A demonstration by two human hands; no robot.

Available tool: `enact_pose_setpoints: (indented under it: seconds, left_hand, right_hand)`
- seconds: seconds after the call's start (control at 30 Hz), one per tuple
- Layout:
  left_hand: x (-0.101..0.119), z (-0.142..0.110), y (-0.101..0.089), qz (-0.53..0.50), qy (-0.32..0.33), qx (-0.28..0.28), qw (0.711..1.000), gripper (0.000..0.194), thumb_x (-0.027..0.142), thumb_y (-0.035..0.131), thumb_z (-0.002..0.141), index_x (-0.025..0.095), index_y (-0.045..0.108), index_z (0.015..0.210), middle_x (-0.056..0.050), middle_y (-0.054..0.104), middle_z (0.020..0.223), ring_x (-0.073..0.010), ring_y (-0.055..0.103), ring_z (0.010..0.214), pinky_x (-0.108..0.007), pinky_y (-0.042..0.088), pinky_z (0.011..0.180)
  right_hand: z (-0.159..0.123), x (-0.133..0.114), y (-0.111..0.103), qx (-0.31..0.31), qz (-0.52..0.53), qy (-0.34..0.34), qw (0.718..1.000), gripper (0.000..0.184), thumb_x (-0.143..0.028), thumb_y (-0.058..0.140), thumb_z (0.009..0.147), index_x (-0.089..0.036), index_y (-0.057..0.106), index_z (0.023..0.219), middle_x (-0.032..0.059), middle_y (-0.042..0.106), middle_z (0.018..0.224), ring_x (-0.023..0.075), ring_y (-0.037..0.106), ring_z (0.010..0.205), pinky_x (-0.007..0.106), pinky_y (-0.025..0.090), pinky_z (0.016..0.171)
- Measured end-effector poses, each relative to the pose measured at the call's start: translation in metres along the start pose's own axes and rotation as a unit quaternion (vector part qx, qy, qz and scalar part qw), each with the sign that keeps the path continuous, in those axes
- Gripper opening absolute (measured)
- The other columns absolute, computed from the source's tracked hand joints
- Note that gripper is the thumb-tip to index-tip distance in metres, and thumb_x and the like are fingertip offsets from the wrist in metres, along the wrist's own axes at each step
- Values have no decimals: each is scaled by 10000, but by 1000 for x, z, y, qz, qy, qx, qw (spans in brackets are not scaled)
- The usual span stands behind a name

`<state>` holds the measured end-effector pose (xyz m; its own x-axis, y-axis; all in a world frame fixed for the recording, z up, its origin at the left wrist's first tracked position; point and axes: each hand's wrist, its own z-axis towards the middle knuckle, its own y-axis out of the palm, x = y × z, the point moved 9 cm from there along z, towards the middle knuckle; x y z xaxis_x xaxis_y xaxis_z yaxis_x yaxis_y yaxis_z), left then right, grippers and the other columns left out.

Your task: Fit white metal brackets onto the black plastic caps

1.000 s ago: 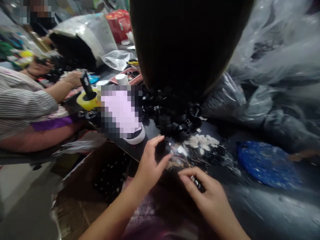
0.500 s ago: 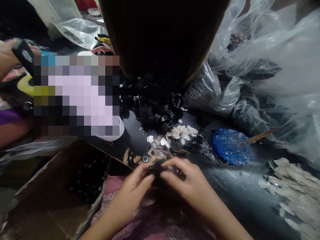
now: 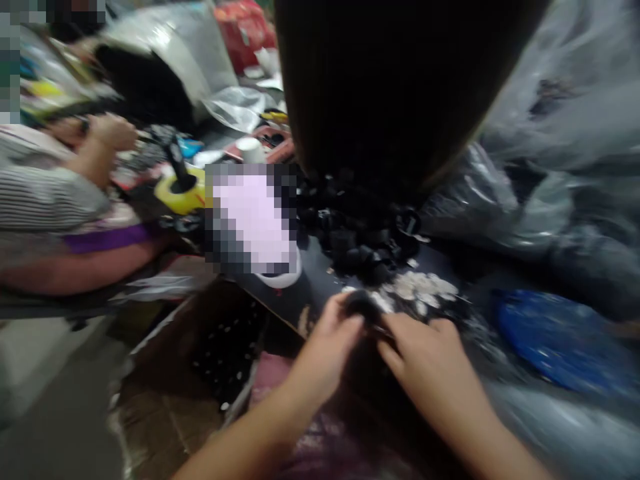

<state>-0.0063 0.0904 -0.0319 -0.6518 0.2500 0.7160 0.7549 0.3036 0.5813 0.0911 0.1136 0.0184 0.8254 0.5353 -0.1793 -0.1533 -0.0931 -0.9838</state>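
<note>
My left hand [image 3: 333, 343] pinches a round black plastic part [image 3: 363, 305] between thumb and fingers, above the near edge of the dark table. Just right of it, my right hand [image 3: 425, 350] has its thumb and fingers bent together beside the part. Motion blur hides what sits between the right fingertips. Behind the hands lies a pile of small pale flat pieces [image 3: 425, 288]. Farther back is a heap of similar black round parts [image 3: 355, 247], spilling from a large dark container [image 3: 400, 87].
A blue round lid [image 3: 565, 340] lies at right beside clear plastic bags [image 3: 530, 207]. At left, an open carton [image 3: 165, 400] holds small black pieces. A phone-like device stands pixelated near a yellow tape roll [image 3: 180, 193]. Another person's hand [image 3: 113, 132] is at far left.
The view has swung left, so the scene shifts right and another person's arm shows more fully. The black part stays in my left hand, now raised and more visible.
</note>
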Motion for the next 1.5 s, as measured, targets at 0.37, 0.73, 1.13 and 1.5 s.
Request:
enact_pose_setpoints:
  seconds: [0.37,0.73,1.13,1.5]
  left_hand:
    - [-10,-28,5,-108,-12,-21,994,232,210,617,822,199,564,1047,-57,634,1062,-187,634,967,-380,477,901]
    - [-17,-27,-4,-75,12,19,997,183,218,592,856,195,585,1038,-61,622,1126,-199,565,1077,-386,425,966]
    - [-22,-13,11,-163,9,36,986,181,192,528,888,196,551,1067,-62,651,1071,-169,611,948,-382,453,918]
    - [-28,-31,30,-237,-42,5,970,248,133,516,885,150,591,1120,-93,684,1061,-169,657,929,-310,499,853]
  right_hand:
    - [-25,31,3,127,154,21,980,308,-492,477,863,-269,681,923,34,698,680,224,633,608,307,429,510]
    - [-23,36,-1,110,23,7,994,444,-492,339,924,-220,680,1002,67,749,902,254,689,630,399,457,575]
    - [-10,53,4,63,149,118,980,314,-493,476,751,-250,668,806,29,740,736,267,669,603,400,469,585]
    - [-45,68,-10,78,317,290,900,299,-549,591,671,-273,643,771,-17,664,508,181,587,366,251,447,343]
